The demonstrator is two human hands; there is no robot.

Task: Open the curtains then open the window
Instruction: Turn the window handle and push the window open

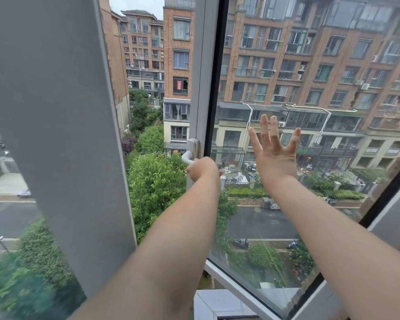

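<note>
Nearest the camera, two bare forearms reach forward and up from the lower edge of the view toward the window. Past the wrists, the left hand (202, 168) is closed in a fist around the white handle (188, 157), which juts leftward from its mount on the sash stile (200, 88); the handle's long axis looks roughly level, though the fist hides its far end. Just to the right, the right hand (274, 150) has its fingers (264, 128) spread wide and grips nothing, the palm facing the glass pane (310, 112); whether it presses the glass or hovers just short of it cannot be told. The sash already stands ajar: open air, with trees below, shows between its stile and the wide grey fixed post (62, 135) on the left. No curtain is in sight, so the first step looks done. As a judgement, what remains is swinging the sash wider. The left hand sits on the handle, so it is the one placed to drive that swing outward, with the hinge side lying to the right. Beyond the glass stand brick apartment blocks (333, 65) across a street.
</note>
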